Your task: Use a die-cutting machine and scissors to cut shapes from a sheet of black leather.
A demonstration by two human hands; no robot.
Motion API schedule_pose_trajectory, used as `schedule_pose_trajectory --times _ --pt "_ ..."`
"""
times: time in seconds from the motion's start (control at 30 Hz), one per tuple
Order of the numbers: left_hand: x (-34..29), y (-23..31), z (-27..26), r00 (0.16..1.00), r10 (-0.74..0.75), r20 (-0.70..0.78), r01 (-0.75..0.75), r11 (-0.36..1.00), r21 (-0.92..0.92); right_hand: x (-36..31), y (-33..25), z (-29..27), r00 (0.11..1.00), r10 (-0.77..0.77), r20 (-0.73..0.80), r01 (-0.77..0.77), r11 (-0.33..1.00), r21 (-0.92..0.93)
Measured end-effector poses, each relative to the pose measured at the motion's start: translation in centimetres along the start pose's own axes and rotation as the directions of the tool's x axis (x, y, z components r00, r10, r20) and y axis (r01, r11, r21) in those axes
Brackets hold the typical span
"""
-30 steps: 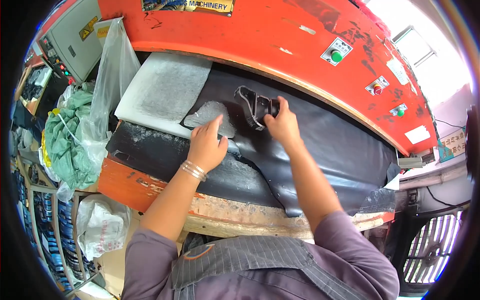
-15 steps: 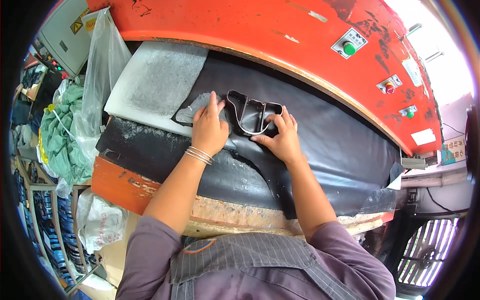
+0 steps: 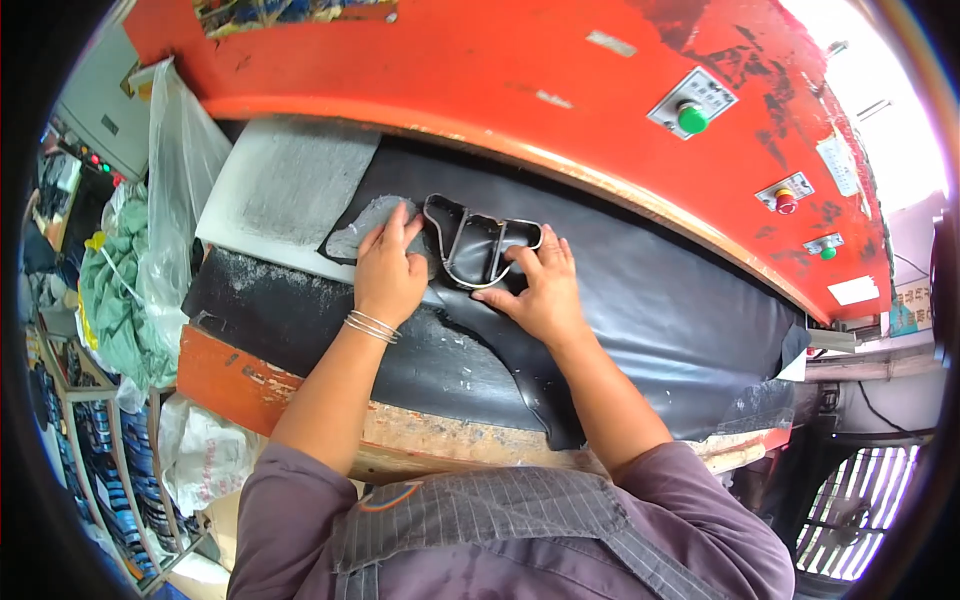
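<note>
Left hand (image 3: 390, 272), centre: palm hidden, contact with die (image 3: 496, 247) undetermined. Plate (image 3: 290, 12), top left: cut by upper edge, print blurred. Label (image 3: 708, 92), upper right: marks too small to read. Rack contents (image 3: 140, 470), lower left: kind not discernible. Bag (image 3: 205, 455), lower left: print illegible. Apron (image 3: 480, 515), bottom: cut off by lower edge.
</note>
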State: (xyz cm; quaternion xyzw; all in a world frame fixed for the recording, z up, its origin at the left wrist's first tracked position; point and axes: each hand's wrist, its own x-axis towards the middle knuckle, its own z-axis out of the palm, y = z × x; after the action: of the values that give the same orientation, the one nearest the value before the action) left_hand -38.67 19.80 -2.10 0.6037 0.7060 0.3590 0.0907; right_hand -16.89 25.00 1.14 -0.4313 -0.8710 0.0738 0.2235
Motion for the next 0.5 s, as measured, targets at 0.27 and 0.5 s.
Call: schedule_pose_trajectory --times 0.27,0.5 --pt "-1.8 4.0 -1.0 0.975 -0.118 -0.187 0.064 0.96 -0.274 -5.5 2.5 -10.5 0.994 0.063 -0.093 -0.028 0.94 0.34" --pt "1.5 26.9 -5.2 0.928 0.372 -0.006 -0.263 0.643 -0.719 -9.3 17.6 -33.4 0.128 0.238 -0.963 -0.03 0.971 0.236"
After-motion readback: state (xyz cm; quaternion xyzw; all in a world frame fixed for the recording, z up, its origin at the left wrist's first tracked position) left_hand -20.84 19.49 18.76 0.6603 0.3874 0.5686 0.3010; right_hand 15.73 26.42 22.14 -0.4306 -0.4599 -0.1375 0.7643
